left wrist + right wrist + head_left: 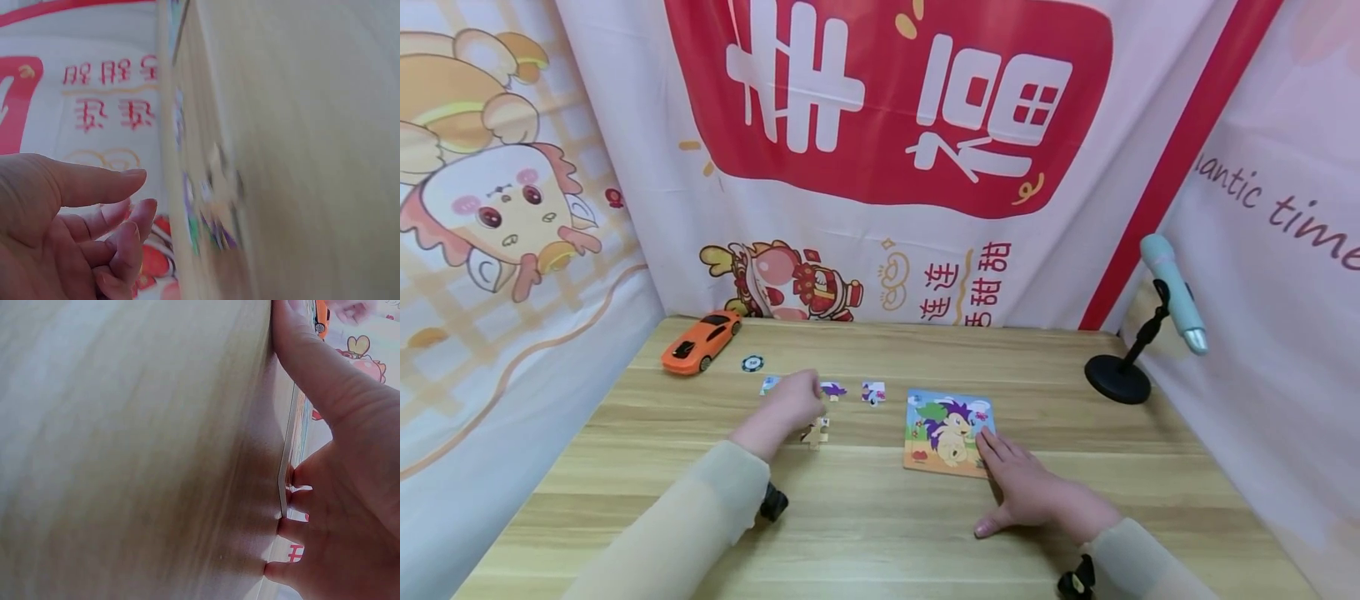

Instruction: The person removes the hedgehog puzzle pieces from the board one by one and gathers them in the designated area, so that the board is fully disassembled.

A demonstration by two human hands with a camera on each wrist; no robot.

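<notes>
Sleeves: the left sleeve (677,517) is filling the bottom left, the right sleeve (1150,562) the bottom right; if the left cuff dips, it might be dragging loose bits astray.
Left hand (793,400): left of centre, seemingly hanging over the pieces; in its wrist view the thumb and loosely bent fingers are standing apart, nothing showing between them. A hasty pinch could be flicking something so thin away.
Pieces: a purple piece (833,390), a brown piece (815,433) and a blue piece (769,384) are lying close around that hand, a white-edged piece (873,392) a little rightward; a careless knuckle might be scattering them.
Right hand (1024,483): right of centre, fingers reaching out straight, tips touching the board's right edge, gripping nothing. Uneven pressure could be skewing it.
Board (946,435): just right of centre, lying flat on the table (880,542); a sideways push might be sliding it.
Chip (752,363): upper left, sitting near the car (702,342); a wide left reach could be knocking it.
</notes>
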